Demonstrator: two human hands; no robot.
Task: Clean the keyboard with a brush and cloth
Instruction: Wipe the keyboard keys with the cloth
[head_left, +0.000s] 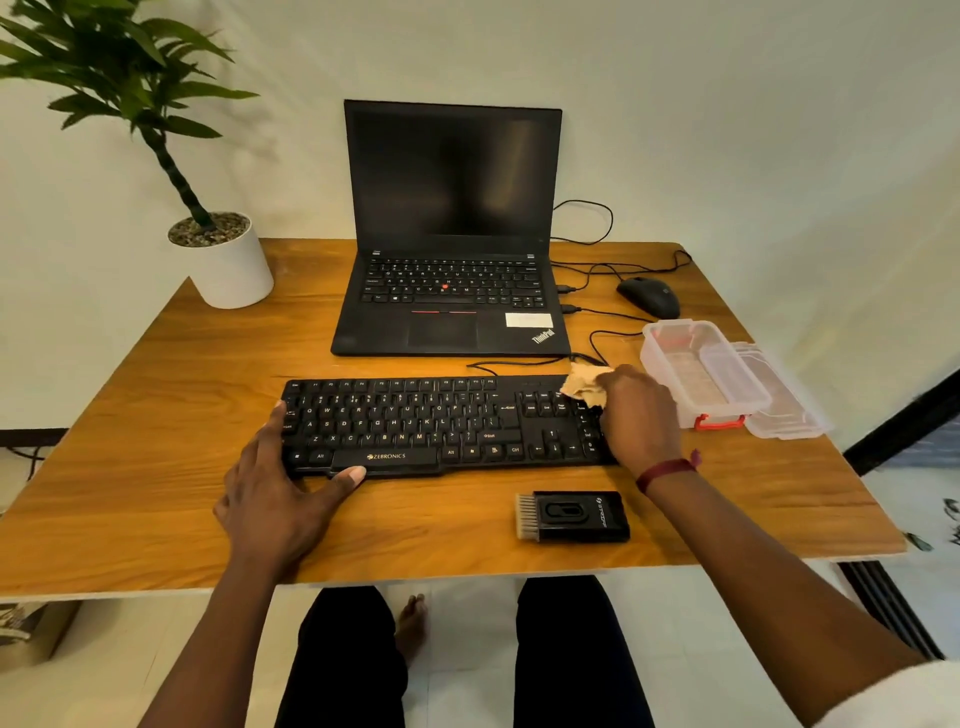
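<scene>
worktop: wooden, brown, and it carries all the things below.
keyboard: black, with light letters; it lies flat in the near middle of the worktop, its long side toward the person.
left hand: wide, with straight, spread fingers. It rests on the left end of the keyboard; the thumb lies along the front edge near the space bar and the fingers touch the left edge.
right hand: curled around the cloth, and it holds it on the right end of the keyboard. A red band is on the wrist.
cloth: beige and crumpled. It lies on the far right corner of the keyboard, partly under the fingers of the right hand.
brush: black block with light bristles that point left. It lies on the worktop near the front of the keyboard, toward the right, and touches no hand.
laptop: black and open, with a dark screen; it stands behind the keyboard.
mouse: black, to the right of the laptop, with black cables beside it.
box: clear plastic, open, with a red clasp, just right of the right hand.
lid: clear; it lies against the right side of the box.
plant: green, in a white pot on the far left corner.
</scene>
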